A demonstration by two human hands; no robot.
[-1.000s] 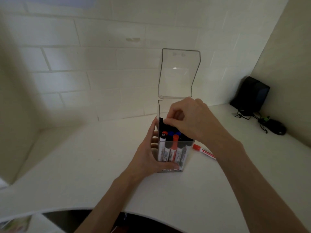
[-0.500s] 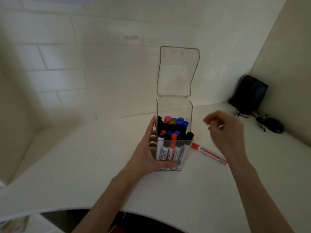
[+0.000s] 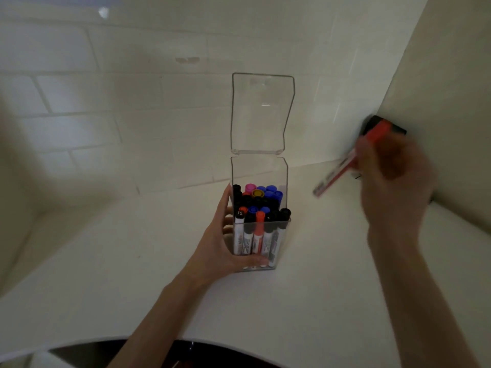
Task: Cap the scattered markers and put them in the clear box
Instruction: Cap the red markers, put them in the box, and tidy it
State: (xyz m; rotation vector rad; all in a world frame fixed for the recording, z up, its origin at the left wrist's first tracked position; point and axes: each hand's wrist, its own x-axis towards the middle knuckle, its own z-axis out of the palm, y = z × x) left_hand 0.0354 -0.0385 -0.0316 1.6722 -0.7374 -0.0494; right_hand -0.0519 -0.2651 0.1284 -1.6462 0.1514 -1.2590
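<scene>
The red marker (image 3: 342, 168), blurred but seemingly capped, is hanging in the air to the right of the clear box (image 3: 286, 179), with the right hand (image 3: 393, 181) gripping it and the left hand (image 3: 220, 251) clasping the nearly full, open-lidded box on the white counter (image 3: 132, 248), so seemingly only this insertion is remaining.

**Basically everything here is smooth plastic**

My box (image 3: 259, 171) is clear hard plastic, smooth and glossy, and there's a glint on the flipped-up lid (image 3: 263, 115). The markers (image 3: 256, 235) inside have smooth plastic caps and white printed barrels. The countertop (image 3: 305, 314) is white, smooth and pretty matt. The wall tiles (image 3: 132, 102) have a soft glazed sheen. The red marker (image 3: 336, 175) in my right hand (image 3: 393, 181) is too blurry to judge.
</scene>
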